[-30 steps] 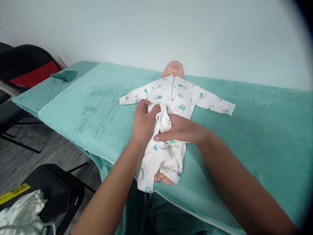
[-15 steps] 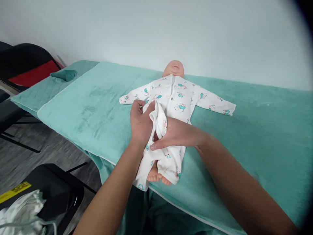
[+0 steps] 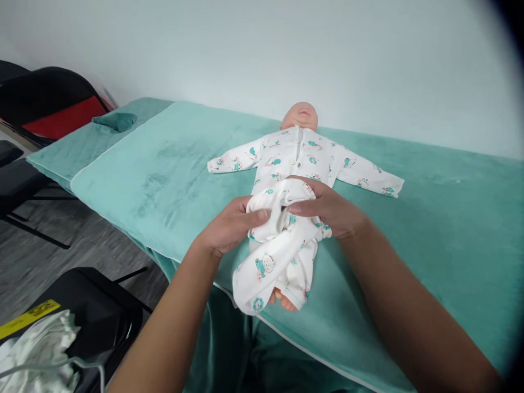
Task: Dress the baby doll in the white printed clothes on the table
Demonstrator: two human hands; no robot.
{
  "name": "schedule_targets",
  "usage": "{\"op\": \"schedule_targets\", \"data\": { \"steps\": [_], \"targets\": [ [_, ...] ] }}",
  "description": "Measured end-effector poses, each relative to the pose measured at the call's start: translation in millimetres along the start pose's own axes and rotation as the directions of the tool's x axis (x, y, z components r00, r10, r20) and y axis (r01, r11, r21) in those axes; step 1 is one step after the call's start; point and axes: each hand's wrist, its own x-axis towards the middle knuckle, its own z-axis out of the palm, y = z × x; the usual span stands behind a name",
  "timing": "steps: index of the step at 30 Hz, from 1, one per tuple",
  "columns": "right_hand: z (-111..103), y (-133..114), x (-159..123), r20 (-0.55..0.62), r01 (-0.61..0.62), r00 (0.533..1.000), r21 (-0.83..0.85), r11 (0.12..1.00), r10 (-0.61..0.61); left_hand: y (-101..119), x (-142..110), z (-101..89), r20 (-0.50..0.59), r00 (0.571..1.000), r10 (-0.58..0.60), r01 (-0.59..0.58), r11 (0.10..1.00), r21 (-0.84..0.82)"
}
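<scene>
Two hands gathering printed cloth at a baby doll's legs

The bunched white cotton trouser leg with teal and pink animal prints (image 3: 278, 196) lies over the lower body of a pale-pink plastic baby doll (image 3: 300, 115). The left hand (image 3: 233, 221) and the right hand (image 3: 327, 210) both grip this bunch, thumbs on top and most fingers hidden. A loose printed flap (image 3: 266, 262) falls from it toward the doll's bare toes (image 3: 286, 301). Whether this cloth joins the white buttoned long-sleeved top (image 3: 282, 155), I cannot tell.

Handling it well likely means gathering the folds evenly between both thumbs, keeping the opening wide and the flap untwisted, and taking care not to snag the toes.

The doll lies on its back on a bed covered in teal plush (image 3: 184, 142), head near the white wall (image 3: 245, 49). The flap's end reaches the bed's pale-piped near edge, so drawing toward the body could drag it over; sideways, the plush stretches past both sleeves, giving elbow room. A black chair (image 3: 102, 311) with crumpled white cloth (image 3: 41, 344) stands beyond the left forearm.
</scene>
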Motion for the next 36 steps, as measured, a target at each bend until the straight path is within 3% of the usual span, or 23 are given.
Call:
{"op": "schedule_targets", "data": {
  "steps": [4,7,11,15,22,26,30,33,36],
  "targets": [
    [0.7,0.0,-0.7,0.052,0.035,0.998,0.016,0.999,-0.036,-3.3,-8.7,-5.4,0.108,0.994,0.008,-0.007,1.000,-0.016],
    [0.0,0.4,-1.4,0.046,0.051,0.998,0.019,0.999,-0.051,-3.0,-11.4,-4.2,0.110,0.994,0.003,0.000,1.000,-0.022],
    [-1.2,2.2,-2.1,0.007,0.029,1.000,0.018,0.999,-0.029,-5.9,-6.3,1.9,-0.015,0.996,0.086,-0.087,0.995,-0.053],
    [-3.4,5.7,-1.1,-0.008,0.038,0.999,0.018,0.999,-0.038,-5.0,7.2,11.9,-0.174,0.967,0.189,-0.215,0.966,-0.144],
    [-6.8,1.7,0.1,0.076,-0.039,0.996,-0.037,0.999,0.042,9.4,26.2,23.5,-0.222,0.958,0.181,-0.228,0.950,-0.213],
    [-4.6,-1.4,-2.0,0.119,-0.073,0.989,-0.124,0.990,0.088,7.8,28.3,19.3,-0.193,0.966,0.171,-0.204,0.964,-0.168],
    [-1.3,3.5,-1.8,0.048,-0.015,0.999,-0.013,1.000,0.016,5.7,21.6,13.2,-0.146,0.974,0.174,-0.189,0.978,-0.093],
    [1.6,7.3,-0.4,-0.025,0.008,1.000,0.073,0.997,-0.007,8.1,11.9,7.7,-0.022,0.997,0.069,-0.069,0.998,0.014],
    [3.0,8.3,0.3,-0.017,0.007,1.000,0.087,0.996,-0.006,9.6,4.4,4.2,0.049,0.998,-0.033,0.029,0.996,0.084]
  ]
}}
